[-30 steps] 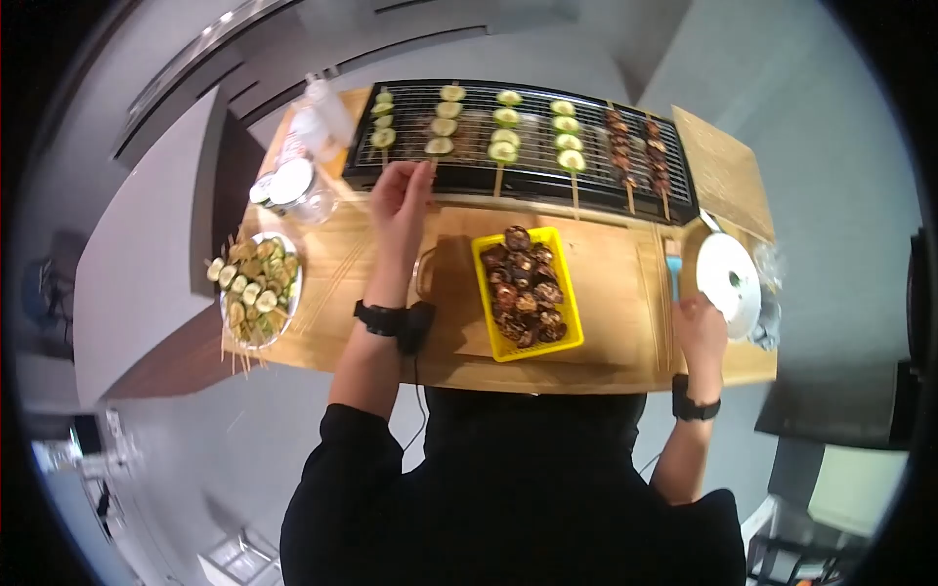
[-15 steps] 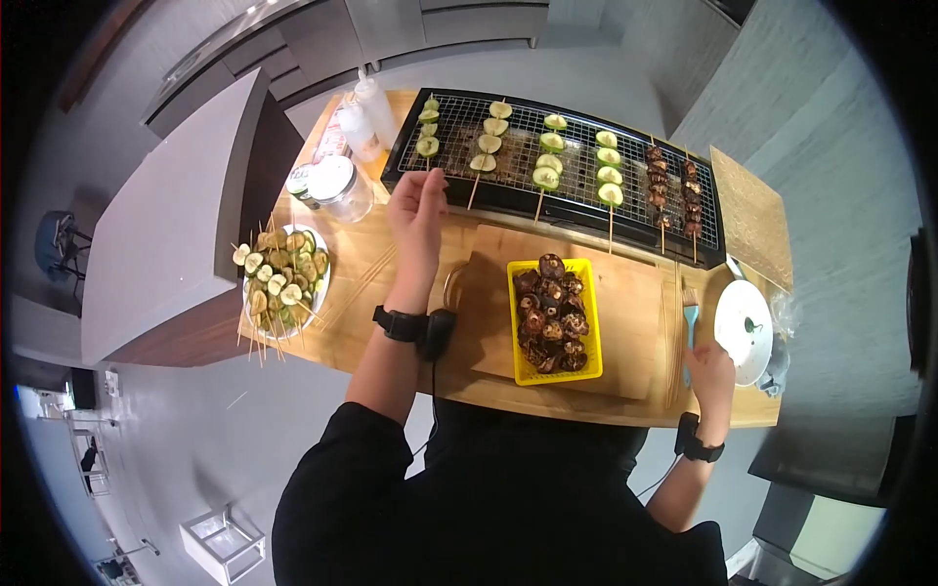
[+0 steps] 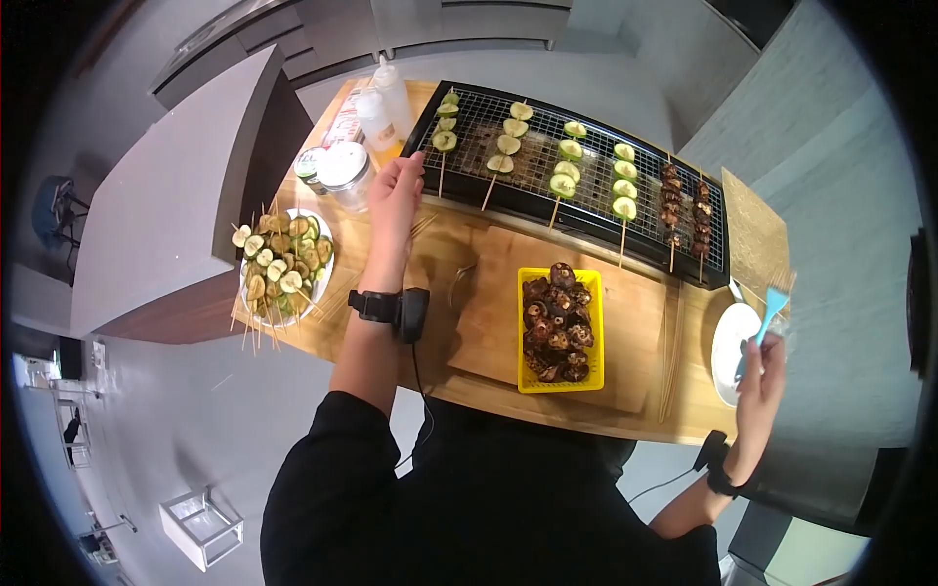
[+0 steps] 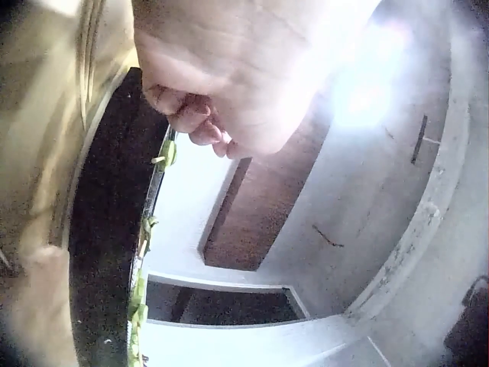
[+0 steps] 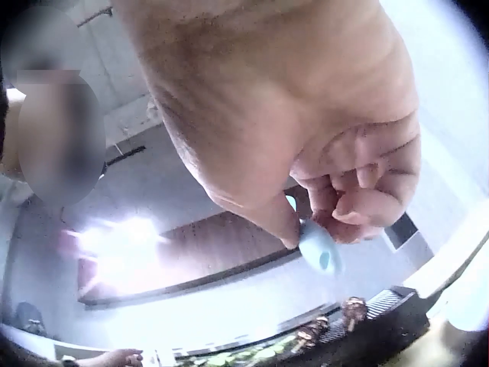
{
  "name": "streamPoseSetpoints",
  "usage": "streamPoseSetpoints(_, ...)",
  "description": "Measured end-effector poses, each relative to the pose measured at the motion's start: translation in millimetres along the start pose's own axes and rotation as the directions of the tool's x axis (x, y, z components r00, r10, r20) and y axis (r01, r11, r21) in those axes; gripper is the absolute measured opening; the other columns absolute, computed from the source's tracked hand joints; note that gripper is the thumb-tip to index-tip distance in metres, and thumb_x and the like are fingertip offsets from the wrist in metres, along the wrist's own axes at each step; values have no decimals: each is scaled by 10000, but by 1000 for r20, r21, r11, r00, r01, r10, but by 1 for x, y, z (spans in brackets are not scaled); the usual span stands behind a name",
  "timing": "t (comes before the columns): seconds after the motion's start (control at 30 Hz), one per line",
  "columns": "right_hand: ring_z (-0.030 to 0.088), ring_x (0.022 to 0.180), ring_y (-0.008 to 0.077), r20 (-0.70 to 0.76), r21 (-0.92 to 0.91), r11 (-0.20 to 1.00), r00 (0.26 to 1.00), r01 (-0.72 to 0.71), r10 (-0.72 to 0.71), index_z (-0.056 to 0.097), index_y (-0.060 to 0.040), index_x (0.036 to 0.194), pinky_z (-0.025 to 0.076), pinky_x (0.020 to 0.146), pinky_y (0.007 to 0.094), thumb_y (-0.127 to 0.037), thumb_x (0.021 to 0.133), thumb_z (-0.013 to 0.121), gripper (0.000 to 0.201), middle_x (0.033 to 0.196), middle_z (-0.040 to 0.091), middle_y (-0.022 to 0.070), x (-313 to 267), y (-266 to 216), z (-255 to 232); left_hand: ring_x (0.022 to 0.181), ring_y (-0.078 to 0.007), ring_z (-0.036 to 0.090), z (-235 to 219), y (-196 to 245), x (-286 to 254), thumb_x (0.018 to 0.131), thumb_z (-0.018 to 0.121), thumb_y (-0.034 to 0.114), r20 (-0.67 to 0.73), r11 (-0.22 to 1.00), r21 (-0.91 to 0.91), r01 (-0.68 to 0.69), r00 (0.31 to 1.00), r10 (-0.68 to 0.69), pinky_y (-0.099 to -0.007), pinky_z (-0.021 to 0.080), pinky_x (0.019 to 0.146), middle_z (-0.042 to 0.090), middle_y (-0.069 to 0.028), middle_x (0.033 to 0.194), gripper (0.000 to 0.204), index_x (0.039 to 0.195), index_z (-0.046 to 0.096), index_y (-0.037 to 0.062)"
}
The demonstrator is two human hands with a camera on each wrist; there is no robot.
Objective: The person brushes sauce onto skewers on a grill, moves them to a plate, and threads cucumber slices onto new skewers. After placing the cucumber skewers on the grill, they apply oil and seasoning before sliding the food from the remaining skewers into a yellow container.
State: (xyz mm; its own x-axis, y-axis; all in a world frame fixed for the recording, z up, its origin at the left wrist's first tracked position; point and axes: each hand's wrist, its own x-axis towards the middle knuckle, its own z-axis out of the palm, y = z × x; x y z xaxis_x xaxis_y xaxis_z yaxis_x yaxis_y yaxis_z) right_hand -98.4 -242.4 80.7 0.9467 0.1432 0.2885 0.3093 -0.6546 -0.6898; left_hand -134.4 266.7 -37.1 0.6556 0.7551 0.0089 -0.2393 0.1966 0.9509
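Note:
In the head view my right hand (image 3: 760, 391) grips a light-blue basting brush (image 3: 772, 311), bristles pointing up and away, over the right side of the white plate (image 3: 728, 342). The right wrist view shows the end of the blue handle (image 5: 321, 248) between thumb and fingers. My left hand (image 3: 395, 195) hovers by the front left corner of the black grill (image 3: 469, 191), its fingers loosely curled and nothing visible in them. Across the grill lie several skewers of green vegetable slices (image 3: 568, 168) and two skewers of dark brown pieces (image 3: 670, 200).
A yellow basket (image 3: 523, 337) of browned mushrooms sits on a cutting board (image 3: 479, 342). To the left are a plate of loaded skewers (image 3: 278, 259), a lidded jar (image 3: 346, 174) and squeeze bottles (image 3: 374, 122). Bare sticks (image 3: 671, 342) lie right of the board.
My right hand has picked up the blue brush from the table beside the plate and moved it right and up. The left hand has shifted slightly left, still by the grill's corner.

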Motion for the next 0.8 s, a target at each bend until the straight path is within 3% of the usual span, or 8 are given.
streamPoseSetpoints(0.13, 451, 702, 68, 20, 185, 979, 996, 82, -87, 633, -36, 1058, 364, 606, 234, -201, 1111, 496, 221, 858, 557, -15, 33, -52, 15, 566, -15, 408, -19, -21, 16, 1032, 686, 272, 28, 992, 65, -110, 994, 108, -208, 290, 521, 504, 80, 641, 275, 834, 657, 83)
streamPoseSetpoints(0.23, 464, 708, 49, 93, 141, 937, 938, 319, -333, 654, -36, 1087, 382, 607, 234, -202, 1115, 482, 241, 878, 575, -18, 63, -85, 42, 584, -34, 461, -22, -24, 10, 1033, 677, 292, 57, 961, 226, -157, 987, 148, -229, 333, 533, 536, 41, 627, 341, 801, 658, 43)
streamPoseSetpoints(0.33, 489, 721, 68, 276, 195, 962, 931, 191, -240, 673, -28, 1112, 414, 663, 257, -213, 1116, 490, 261, 856, 570, -29, 82, -132, 70, 588, -65, 515, -20, -11, -4, 1034, 659, 331, 151, 858, 480, -182, 981, 123, -272, 395, 542, 562, -9, 615, 410, 794, 646, -1)
streamPoseSetpoints(0.43, 525, 747, 83, 324, 229, 927, 874, 298, -362, 685, -16, 1102, 443, 703, 288, -221, 1114, 496, 279, 824, 614, -9, 112, -150, 111, 571, -63, 500, -21, -23, 2, 1034, 659, 342, 142, 883, 436, -173, 982, 122, -280, 392, 530, 557, 3, 604, 412, 795, 652, 6)
streamPoseSetpoints(0.53, 573, 772, 126, 347, 234, 816, 739, 528, -578, 682, -11, 1118, 457, 709, 308, -223, 1093, 524, 266, 841, 681, 67, 140, -166, 153, 546, -82, 522, -16, -22, -5, 1027, 664, 350, 154, 897, 412, -158, 983, 102, -295, 401, 520, 571, -17, 588, 414, 793, 657, 9)
streamPoseSetpoints(0.63, 637, 775, 208, 464, 160, 741, 613, 652, -640, 686, -18, 1121, 485, 718, 339, -232, 1058, 567, 253, 855, 696, 154, 162, -182, 180, 551, -60, 458, -12, -14, -10, 1021, 682, 334, 172, 835, 515, -193, 978, 120, -284, 364, 509, 524, 15, 606, 425, 759, 611, 8)
streamPoseSetpoints(0.67, 656, 740, 289, 546, 59, 752, 609, 657, -575, 704, -29, 1137, 498, 702, 371, -252, 1025, 604, 268, 808, 678, 176, 169, -191, 186, 558, -164, 598, -14, -13, -8, 1000, 681, 343, 171, 800, 570, -191, 979, 112, -334, 442, 545, 631, -96, 626, 398, 803, 664, -2)
streamPoseSetpoints(0.8, 663, 702, 319, 602, 84, 647, 480, 757, -639, 730, -48, 1141, 496, 660, 416, -249, 1006, 614, 268, 778, 688, 171, 184, -206, 225, 600, -189, 609, -16, -21, -5, 997, 677, 346, 174, 822, 536, -192, 978, 114, -351, 465, 581, 647, -106, 658, 404, 825, 668, -20)
